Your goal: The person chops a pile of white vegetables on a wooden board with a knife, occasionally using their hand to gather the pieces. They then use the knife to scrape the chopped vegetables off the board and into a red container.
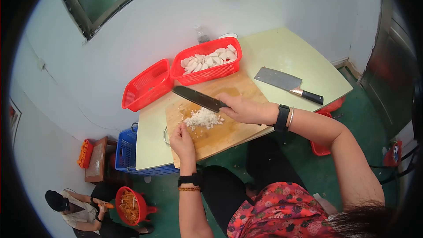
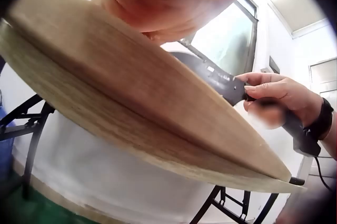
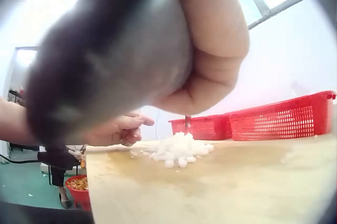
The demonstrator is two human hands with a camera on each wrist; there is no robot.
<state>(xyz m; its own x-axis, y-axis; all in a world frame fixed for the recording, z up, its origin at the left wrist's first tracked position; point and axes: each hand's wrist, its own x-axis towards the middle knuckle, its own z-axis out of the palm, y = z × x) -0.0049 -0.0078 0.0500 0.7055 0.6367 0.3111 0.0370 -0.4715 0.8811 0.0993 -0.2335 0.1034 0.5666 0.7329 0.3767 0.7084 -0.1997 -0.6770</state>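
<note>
White pile (image 1: 203, 118) is minced, slices (image 1: 209, 61) in the basket (image 1: 211, 76) are not; right hand (image 1: 246, 109) grips the cleaver (image 1: 197, 97), left hand (image 1: 183, 143) unclear.

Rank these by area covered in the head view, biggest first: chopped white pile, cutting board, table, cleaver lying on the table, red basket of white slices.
Table
Cutting board
Red basket of white slices
Cleaver lying on the table
Chopped white pile
</note>
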